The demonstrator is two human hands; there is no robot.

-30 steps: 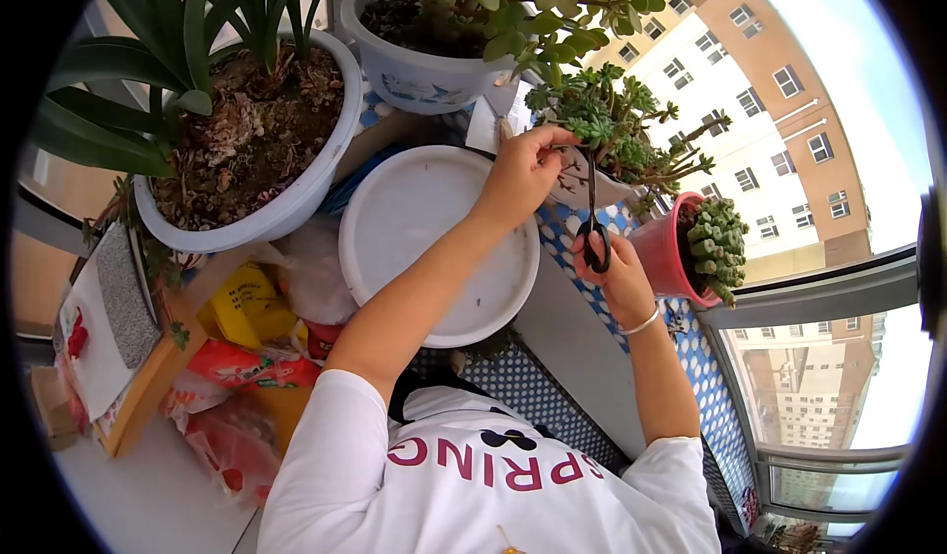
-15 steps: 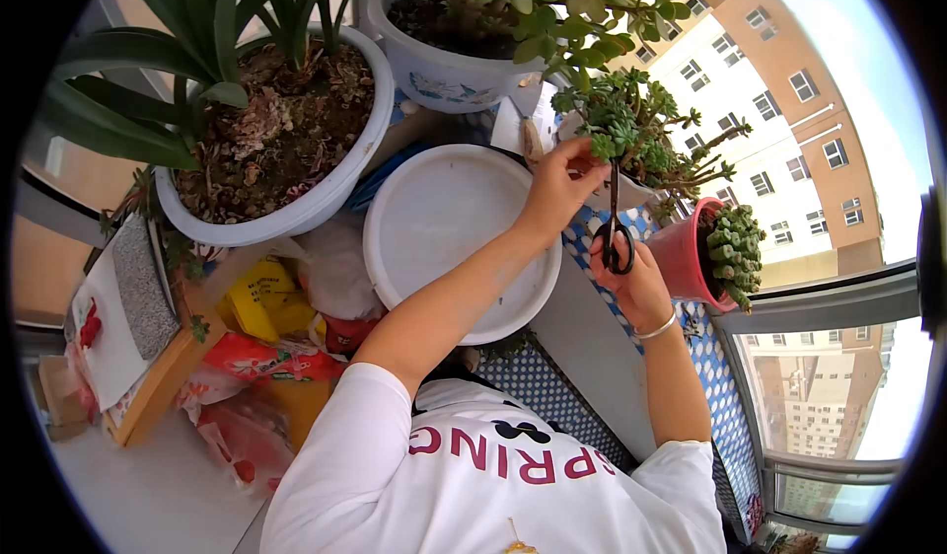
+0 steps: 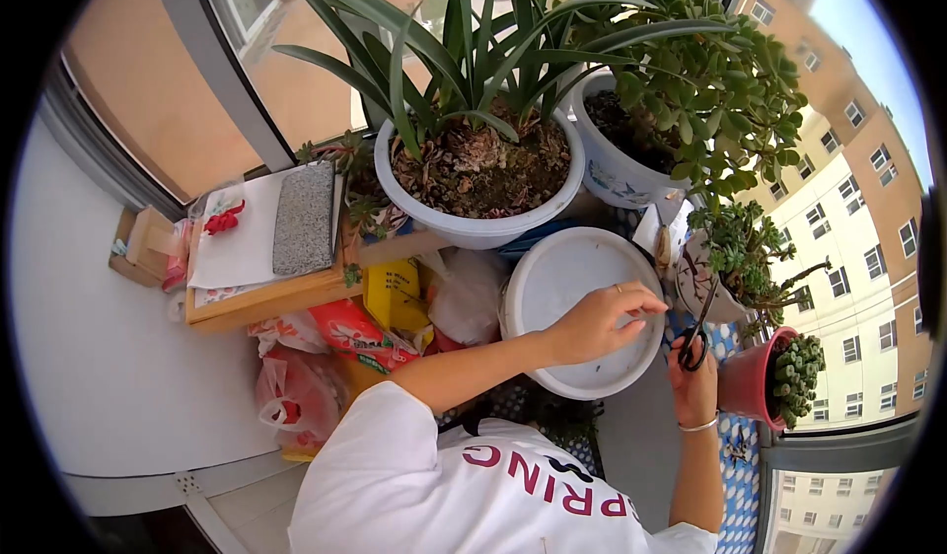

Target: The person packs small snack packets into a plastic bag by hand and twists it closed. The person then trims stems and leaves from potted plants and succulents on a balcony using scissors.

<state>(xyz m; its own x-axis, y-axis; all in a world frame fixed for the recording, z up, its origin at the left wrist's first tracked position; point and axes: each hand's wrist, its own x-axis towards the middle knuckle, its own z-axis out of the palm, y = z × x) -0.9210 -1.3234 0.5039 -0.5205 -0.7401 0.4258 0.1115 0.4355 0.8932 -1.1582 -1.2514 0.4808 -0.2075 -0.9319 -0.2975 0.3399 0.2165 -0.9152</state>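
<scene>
My left hand [image 3: 607, 325] hovers over the round white tray [image 3: 562, 263], palm side low, its fingers loosely bent and the thumb apart. I see nothing held in it. A pair of black-handled scissors [image 3: 695, 345] is in my right hand [image 3: 696, 392], the fingers around the handles and the blades pointing up. Just beyond the blades stands a small-leaved succulent [image 3: 732, 246] in a patterned white pot [image 3: 696, 276]. Close to the right of that hand, a red pot [image 3: 747, 384] leans with a plump-leaved succulent [image 3: 797, 378] in it. A few dark specks lie on the tray.
A large white pot [image 3: 473, 230] with long strap leaves stands at the back, beside a jade-like plant [image 3: 725, 90] in a white pot. Plastic bags [image 3: 301, 388] lie left of the tray, below a wooden box [image 3: 247, 302]. Windows line the right side.
My view has turned left, so the scene sits further right and lower. My left hand has come away from the succulent to above the tray. The scissors stay in my right hand.
</scene>
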